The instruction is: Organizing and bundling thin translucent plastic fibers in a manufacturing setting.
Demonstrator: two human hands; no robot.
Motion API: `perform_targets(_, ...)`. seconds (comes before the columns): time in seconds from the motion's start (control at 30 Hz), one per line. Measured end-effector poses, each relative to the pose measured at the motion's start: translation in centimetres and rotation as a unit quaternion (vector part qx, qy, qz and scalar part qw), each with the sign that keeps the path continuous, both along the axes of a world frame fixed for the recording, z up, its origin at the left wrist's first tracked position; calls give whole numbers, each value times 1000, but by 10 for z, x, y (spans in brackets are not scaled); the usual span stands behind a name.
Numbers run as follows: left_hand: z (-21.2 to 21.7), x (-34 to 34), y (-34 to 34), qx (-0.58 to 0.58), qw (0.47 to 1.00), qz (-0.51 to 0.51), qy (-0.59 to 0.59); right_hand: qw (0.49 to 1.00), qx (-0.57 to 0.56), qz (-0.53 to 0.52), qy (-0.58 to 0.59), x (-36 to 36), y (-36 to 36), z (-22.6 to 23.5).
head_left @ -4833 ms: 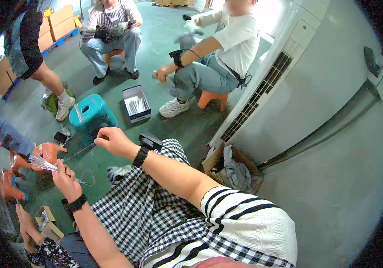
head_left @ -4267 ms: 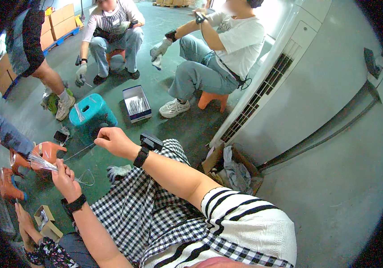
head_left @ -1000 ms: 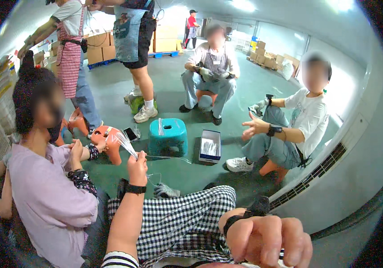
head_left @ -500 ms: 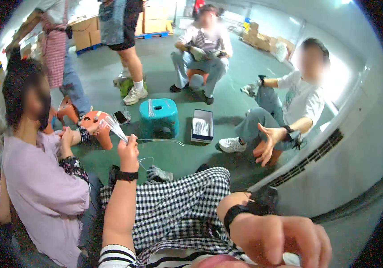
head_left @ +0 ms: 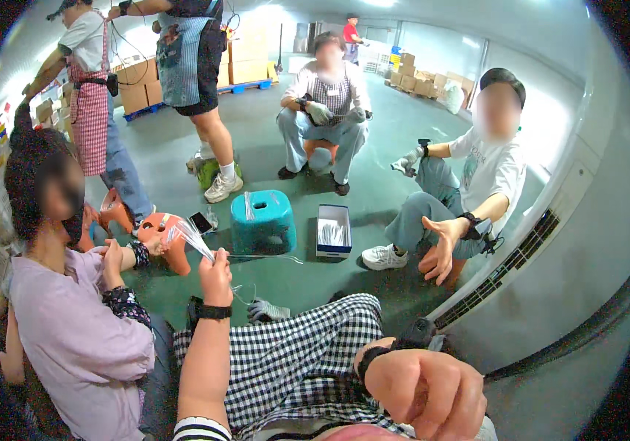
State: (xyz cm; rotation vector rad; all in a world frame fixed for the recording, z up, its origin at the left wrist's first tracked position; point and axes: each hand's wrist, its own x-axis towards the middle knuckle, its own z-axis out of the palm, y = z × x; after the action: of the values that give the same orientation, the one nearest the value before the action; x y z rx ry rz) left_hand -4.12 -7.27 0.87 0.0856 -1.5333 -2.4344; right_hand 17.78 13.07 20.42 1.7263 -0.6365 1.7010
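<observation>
While a person in a lilac top [head_left: 72, 331] sits close at the far left, the wearer's left hand [head_left: 215, 275] is raised above the checked lap, its grip closed around a bundle of thin white strips [head_left: 191, 237]. The bundle's long axis slants up and to the left, away from the wearer, and the free ends fan out toward an orange stool [head_left: 164, 235] with a phone [head_left: 201, 222] lying beside it. A thin white strand [head_left: 267, 257] runs from the hand rightward toward the teal plastic stool [head_left: 262, 220], which has a white strip lying on its top. A grey work glove [head_left: 267, 311] lies on the floor just beyond the wearer's knee.

Right of the teal stool stands an open blue box [head_left: 334, 229], white inside, holding a loose heap of white strips. Further right, a seated person in a white shirt holds an open palm out low.

At the bottom edge the wearer's right hand [head_left: 425, 393] is very near the camera, fingers curled in a loose fist; whether it holds anything cannot be told.

The floor [head_left: 388, 125] is smooth green concrete. Stacked cardboard cartons [head_left: 245, 62] line the back, and a pale grey cabinet [head_left: 565, 242] with a louvred vent fills the right side.
</observation>
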Motion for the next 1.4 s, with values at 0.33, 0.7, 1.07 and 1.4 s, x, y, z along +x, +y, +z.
perform_targets(0.33, 0, -2, 13, 1, 999, -36, -20, 985, -99, -98, -97, 32, -7, -5)
perform_targets(0.7, 0, -6, 9, 3, 1000, -7, -19, 984, 29, 17, -175, -10, -1, 13)
perform_targets(1.07, -2, 4, 8, 2, 999, -16, -30, 968, -106, -86, -210, 1, -7, -21)
perform_targets(1.4, -1, -5, 4, -41, 999, -10, -1, 972, -65, -99, -204, -29, -12, -8)
